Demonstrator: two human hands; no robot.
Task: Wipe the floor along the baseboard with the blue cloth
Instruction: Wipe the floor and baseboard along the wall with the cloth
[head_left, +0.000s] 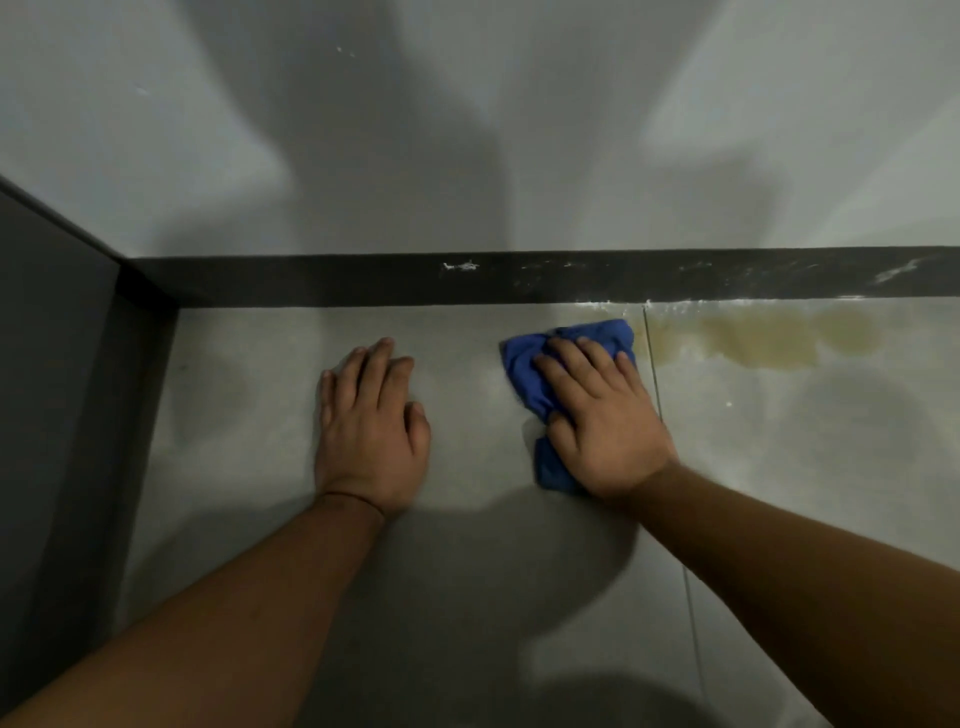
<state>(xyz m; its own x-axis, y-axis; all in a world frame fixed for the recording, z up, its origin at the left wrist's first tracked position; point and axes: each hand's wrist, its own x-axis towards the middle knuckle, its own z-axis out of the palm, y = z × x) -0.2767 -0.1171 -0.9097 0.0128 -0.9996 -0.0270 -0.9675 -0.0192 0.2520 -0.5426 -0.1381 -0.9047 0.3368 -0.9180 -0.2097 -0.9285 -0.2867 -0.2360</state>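
A crumpled blue cloth (524, 358) lies on the grey tiled floor (467, 571), just in front of the dark baseboard (363, 280). My right hand (597, 415) presses flat on top of it, fingers spread toward the wall, covering most of the cloth. My left hand (369, 421) rests palm down on the bare floor to the left, holding nothing. A brownish stain (769, 338) spreads on the floor along the baseboard, right of the cloth.
A white wall (467, 130) rises above the baseboard, which carries white smears (460, 266). A dark panel (62, 364) closes the corner on the left. A tile joint (657, 384) runs from the baseboard toward me beside the right hand.
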